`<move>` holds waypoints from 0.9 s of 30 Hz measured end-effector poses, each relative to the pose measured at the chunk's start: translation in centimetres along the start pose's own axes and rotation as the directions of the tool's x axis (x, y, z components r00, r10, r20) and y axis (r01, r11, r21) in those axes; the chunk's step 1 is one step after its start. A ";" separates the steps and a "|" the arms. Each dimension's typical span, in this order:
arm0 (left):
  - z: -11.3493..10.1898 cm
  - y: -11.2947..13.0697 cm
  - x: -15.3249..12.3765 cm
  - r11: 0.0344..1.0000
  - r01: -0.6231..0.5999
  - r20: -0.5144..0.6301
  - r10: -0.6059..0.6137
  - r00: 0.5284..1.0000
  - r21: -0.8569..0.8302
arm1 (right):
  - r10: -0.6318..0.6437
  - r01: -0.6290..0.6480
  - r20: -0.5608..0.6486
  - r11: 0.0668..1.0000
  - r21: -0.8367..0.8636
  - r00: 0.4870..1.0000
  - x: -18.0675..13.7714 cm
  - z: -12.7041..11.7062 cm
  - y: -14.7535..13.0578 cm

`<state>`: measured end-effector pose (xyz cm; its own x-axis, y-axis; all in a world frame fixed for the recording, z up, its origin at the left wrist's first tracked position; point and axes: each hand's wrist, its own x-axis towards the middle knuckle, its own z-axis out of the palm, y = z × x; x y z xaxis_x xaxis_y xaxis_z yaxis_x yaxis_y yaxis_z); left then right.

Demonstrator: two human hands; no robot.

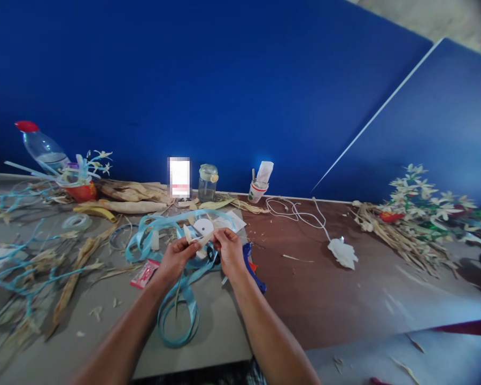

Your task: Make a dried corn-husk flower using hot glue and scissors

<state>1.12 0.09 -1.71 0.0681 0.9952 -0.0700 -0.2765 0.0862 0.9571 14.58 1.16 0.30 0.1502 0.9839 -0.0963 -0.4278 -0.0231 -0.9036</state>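
Observation:
My left hand and my right hand meet above the table, both pinched on a small pale husk piece held between them. Under the hands lies a tangle of light blue ribbon with a white ribbon spool. A blue tool, maybe a glue gun, lies just right of my right wrist. A small red-and-white packet lies left of my left wrist.
Dried husks and blue strips litter the left of the table. A plastic bottle, a glass jar, a paper cup and a phone stand by the blue wall. A white cable and husk flowers lie right.

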 end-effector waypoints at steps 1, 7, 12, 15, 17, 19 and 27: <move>0.0 0.0 0.0 1.000 0.001 -0.004 -0.001 1.000 -0.001 | -0.013 0.013 -0.013 1.000 0.017 1.000 0.1 -0.1 0.0; -0.2 -0.2 0.1 1.000 -0.012 -0.088 0.010 0.996 -0.022 | -0.041 0.051 -0.110 0.995 0.087 0.993 0.2 -0.3 -0.1; -0.1 0.2 0.0 0.999 -0.027 -0.119 0.025 0.993 -0.023 | -0.011 0.012 0.019 0.999 -0.044 1.000 -0.4 0.1 0.0; 0.1 0.4 -0.2 0.999 -0.044 -0.106 0.047 0.993 0.029 | -0.014 0.042 0.153 0.982 -0.185 0.988 -0.9 0.3 0.3; 0.3 0.6 -0.3 0.997 -0.055 -0.081 0.059 0.995 0.056 | -0.029 0.073 0.177 0.967 -0.244 0.984 -1.0 0.4 0.5; 0.4 0.7 -0.5 0.997 -0.061 -0.054 0.063 0.997 0.041 | -0.045 0.088 0.162 0.960 -0.266 0.986 -1.1 0.3 0.5; 0.7 0.8 -0.8 0.953 -0.100 0.050 0.119 0.992 -0.287 | -0.077 0.093 0.076 0.970 -0.223 0.994 -0.7 0.1 0.0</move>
<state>1.47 -0.66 -0.67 0.0822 0.9949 0.0584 -0.5452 -0.0041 0.8383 14.35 0.44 0.42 0.1143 0.9934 0.0060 -0.2025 0.0292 -0.9788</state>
